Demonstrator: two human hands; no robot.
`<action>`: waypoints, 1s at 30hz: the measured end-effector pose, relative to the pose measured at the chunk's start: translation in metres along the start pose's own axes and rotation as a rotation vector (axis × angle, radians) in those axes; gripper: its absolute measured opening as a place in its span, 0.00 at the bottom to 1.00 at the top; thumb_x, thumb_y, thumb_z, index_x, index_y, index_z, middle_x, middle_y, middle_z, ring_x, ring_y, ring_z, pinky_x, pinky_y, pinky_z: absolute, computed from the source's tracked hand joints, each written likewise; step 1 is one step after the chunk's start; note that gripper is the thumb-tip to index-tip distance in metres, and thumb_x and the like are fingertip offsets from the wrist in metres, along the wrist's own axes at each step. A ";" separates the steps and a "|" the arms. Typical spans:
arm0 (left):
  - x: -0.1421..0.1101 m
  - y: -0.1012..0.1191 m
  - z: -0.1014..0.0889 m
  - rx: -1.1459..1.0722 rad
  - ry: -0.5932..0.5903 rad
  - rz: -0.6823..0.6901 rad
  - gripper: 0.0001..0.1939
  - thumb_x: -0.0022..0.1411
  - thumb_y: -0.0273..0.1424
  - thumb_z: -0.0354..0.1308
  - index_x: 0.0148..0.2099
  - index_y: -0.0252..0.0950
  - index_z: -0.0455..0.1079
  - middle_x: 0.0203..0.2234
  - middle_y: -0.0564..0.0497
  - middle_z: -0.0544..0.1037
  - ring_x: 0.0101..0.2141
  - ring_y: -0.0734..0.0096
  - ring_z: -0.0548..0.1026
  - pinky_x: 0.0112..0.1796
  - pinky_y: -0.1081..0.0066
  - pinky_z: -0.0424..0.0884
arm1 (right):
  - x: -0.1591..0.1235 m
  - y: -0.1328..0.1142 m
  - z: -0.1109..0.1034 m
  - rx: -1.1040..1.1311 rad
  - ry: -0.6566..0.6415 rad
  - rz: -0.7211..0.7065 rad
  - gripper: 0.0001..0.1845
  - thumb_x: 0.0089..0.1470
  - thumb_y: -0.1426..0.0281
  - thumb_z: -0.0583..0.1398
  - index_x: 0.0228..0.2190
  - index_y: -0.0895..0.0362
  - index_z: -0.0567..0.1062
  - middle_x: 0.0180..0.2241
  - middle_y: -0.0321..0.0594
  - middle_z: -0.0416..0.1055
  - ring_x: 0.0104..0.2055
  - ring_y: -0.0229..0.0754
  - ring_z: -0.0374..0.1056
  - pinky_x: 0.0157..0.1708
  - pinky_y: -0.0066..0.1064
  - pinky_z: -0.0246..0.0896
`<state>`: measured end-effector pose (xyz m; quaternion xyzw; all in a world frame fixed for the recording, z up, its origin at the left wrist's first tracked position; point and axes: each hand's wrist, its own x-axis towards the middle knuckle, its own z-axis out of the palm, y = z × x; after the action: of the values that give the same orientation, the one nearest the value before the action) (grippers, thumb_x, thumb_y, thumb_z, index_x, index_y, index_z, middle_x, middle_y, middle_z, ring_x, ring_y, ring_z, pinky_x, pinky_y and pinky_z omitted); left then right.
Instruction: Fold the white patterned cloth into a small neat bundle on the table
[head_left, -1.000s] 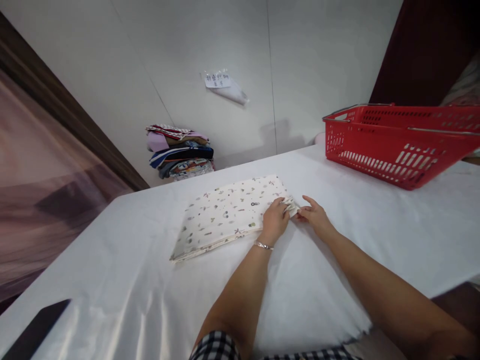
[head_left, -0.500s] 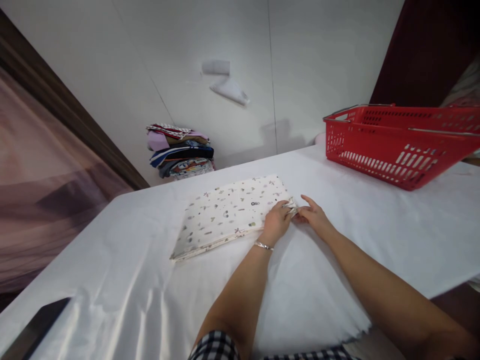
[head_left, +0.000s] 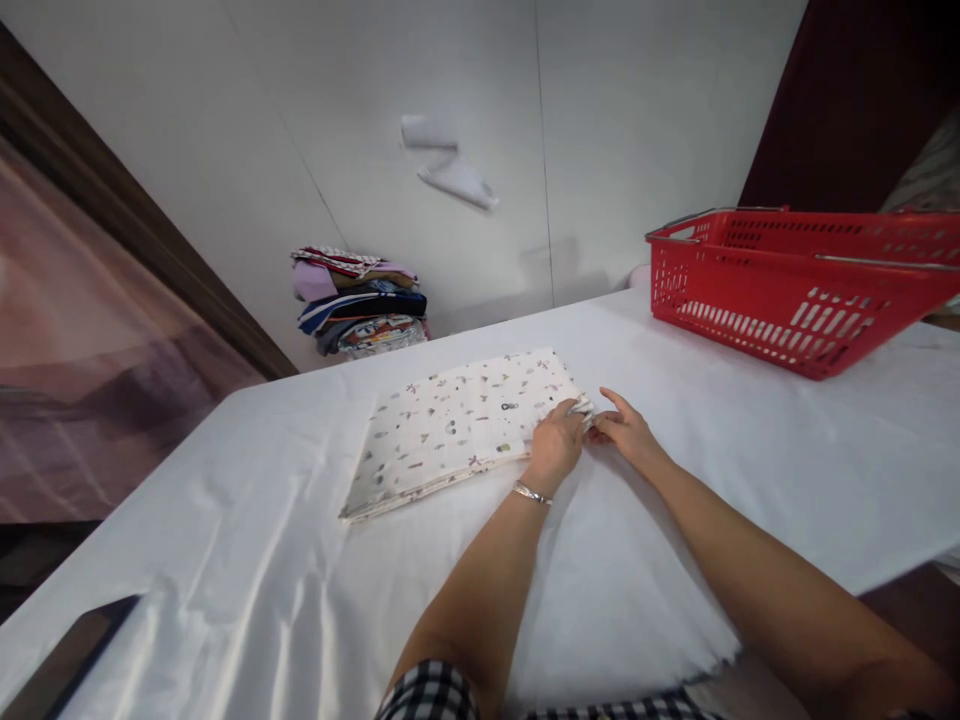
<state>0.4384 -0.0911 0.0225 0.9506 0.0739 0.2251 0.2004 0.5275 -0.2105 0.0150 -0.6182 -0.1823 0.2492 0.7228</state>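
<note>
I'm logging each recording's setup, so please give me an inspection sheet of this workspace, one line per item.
Surface: white tablecloth, wrinkled at near left.
Job's things: white printed cloth, folded, lying flat, bunched at its right end.
Clutter: red plastic basket at right; dark flat object at near left, partly out of frame.
Grips: left grip on the bunched end; right grip beside it, hold unclear.
Cables: nothing seen.
Surroundings: folded textile stack beyond the far edge; blurred papers on the wall; pinkish curtain at left.

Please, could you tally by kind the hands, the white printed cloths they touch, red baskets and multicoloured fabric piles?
Left hand and right hand: 2
Folded white printed cloth: 1
Red plastic basket: 1
Multicoloured fabric pile: 1
Total: 5
</note>
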 end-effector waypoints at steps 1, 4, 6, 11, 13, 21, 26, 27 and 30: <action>0.000 0.000 0.000 0.013 -0.001 0.002 0.13 0.68 0.30 0.47 0.38 0.37 0.73 0.54 0.48 0.71 0.47 0.65 0.73 0.46 0.65 0.72 | -0.001 -0.002 0.000 0.009 0.001 0.007 0.43 0.46 0.73 0.63 0.62 0.60 0.56 0.26 0.34 0.74 0.27 0.39 0.72 0.30 0.29 0.70; 0.000 -0.002 0.001 0.009 -0.001 -0.003 0.13 0.68 0.31 0.47 0.39 0.37 0.73 0.54 0.48 0.71 0.47 0.65 0.73 0.46 0.66 0.72 | -0.005 -0.008 0.002 0.023 0.014 0.030 0.42 0.47 0.73 0.63 0.62 0.59 0.56 0.25 0.34 0.74 0.28 0.40 0.73 0.32 0.30 0.72; 0.001 -0.003 0.002 -0.011 -0.006 -0.003 0.13 0.68 0.31 0.48 0.39 0.37 0.73 0.54 0.49 0.71 0.48 0.65 0.73 0.46 0.66 0.72 | -0.006 -0.009 0.002 0.020 0.021 0.039 0.41 0.48 0.72 0.62 0.62 0.59 0.56 0.24 0.33 0.73 0.28 0.41 0.73 0.31 0.31 0.72; 0.000 -0.004 0.002 -0.076 -0.016 -0.020 0.12 0.67 0.31 0.49 0.38 0.38 0.73 0.54 0.49 0.72 0.49 0.66 0.72 0.48 0.66 0.71 | -0.005 -0.008 0.001 0.026 0.012 0.040 0.41 0.48 0.73 0.63 0.62 0.59 0.56 0.25 0.34 0.74 0.28 0.40 0.73 0.32 0.31 0.72; 0.000 -0.005 0.000 -0.109 -0.024 -0.043 0.12 0.67 0.31 0.49 0.36 0.37 0.73 0.54 0.49 0.71 0.49 0.67 0.72 0.48 0.67 0.70 | -0.005 -0.007 0.001 0.032 0.012 0.036 0.42 0.47 0.74 0.63 0.62 0.59 0.56 0.26 0.34 0.74 0.29 0.40 0.73 0.33 0.31 0.72; -0.001 0.002 -0.003 0.099 -0.057 -0.044 0.13 0.68 0.27 0.45 0.40 0.36 0.72 0.56 0.48 0.69 0.46 0.66 0.73 0.44 0.67 0.71 | -0.004 -0.008 0.003 0.015 0.011 0.025 0.43 0.47 0.75 0.62 0.63 0.60 0.55 0.25 0.34 0.73 0.27 0.40 0.72 0.31 0.30 0.71; -0.002 0.011 -0.002 0.229 -0.080 0.004 0.13 0.68 0.28 0.45 0.43 0.36 0.71 0.56 0.48 0.69 0.45 0.64 0.73 0.40 0.67 0.72 | -0.003 -0.004 0.000 -0.018 0.003 0.015 0.46 0.49 0.72 0.63 0.65 0.59 0.50 0.26 0.33 0.74 0.27 0.39 0.71 0.30 0.28 0.70; -0.002 0.012 -0.003 0.225 -0.080 0.000 0.13 0.68 0.29 0.44 0.43 0.36 0.71 0.56 0.48 0.69 0.45 0.64 0.73 0.40 0.67 0.72 | -0.003 -0.003 0.000 -0.020 0.002 0.011 0.46 0.49 0.71 0.63 0.65 0.58 0.49 0.26 0.33 0.74 0.27 0.38 0.71 0.31 0.28 0.70; -0.003 0.013 -0.003 0.191 -0.077 -0.005 0.14 0.69 0.29 0.44 0.42 0.36 0.72 0.55 0.48 0.70 0.45 0.64 0.73 0.42 0.66 0.72 | -0.002 -0.002 0.000 -0.009 -0.006 0.009 0.47 0.49 0.70 0.63 0.65 0.58 0.48 0.26 0.32 0.74 0.27 0.38 0.71 0.30 0.28 0.70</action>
<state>0.4347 -0.1022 0.0294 0.9732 0.0895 0.1797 0.1120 0.5261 -0.2122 0.0168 -0.6216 -0.1826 0.2535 0.7184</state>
